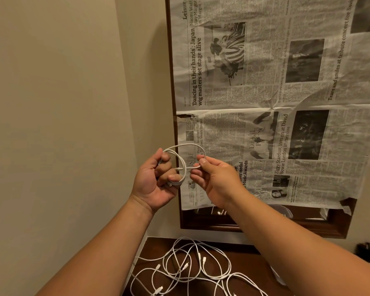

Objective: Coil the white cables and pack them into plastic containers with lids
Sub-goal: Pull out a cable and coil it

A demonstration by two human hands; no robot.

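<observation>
Desk (154, 248) at 6 o'clock, w/ loose white cables (190, 268) sprawled on it. Above, mid-frame, both hands are raised. Left hand (156, 178) grips a coiled white cable (190, 167), loops round its fingers. Right hand (214, 178), at its 3 o'clock, pinches the coil's free end btwn thumb & forefinger. Behind, 1 o'clock: newspaper (265, 92) covering a dark wood frame (212, 225) on the wall.

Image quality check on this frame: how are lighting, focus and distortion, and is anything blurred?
Head view: warm, dim light, no glare; the wooden frame casts a soft shadow on the wall. Head view: wide-angle distortion bows that frame and the newspaper. Head view: left hand, right hand and held cable are sharp; the dark object at the right edge is smeared.
</observation>
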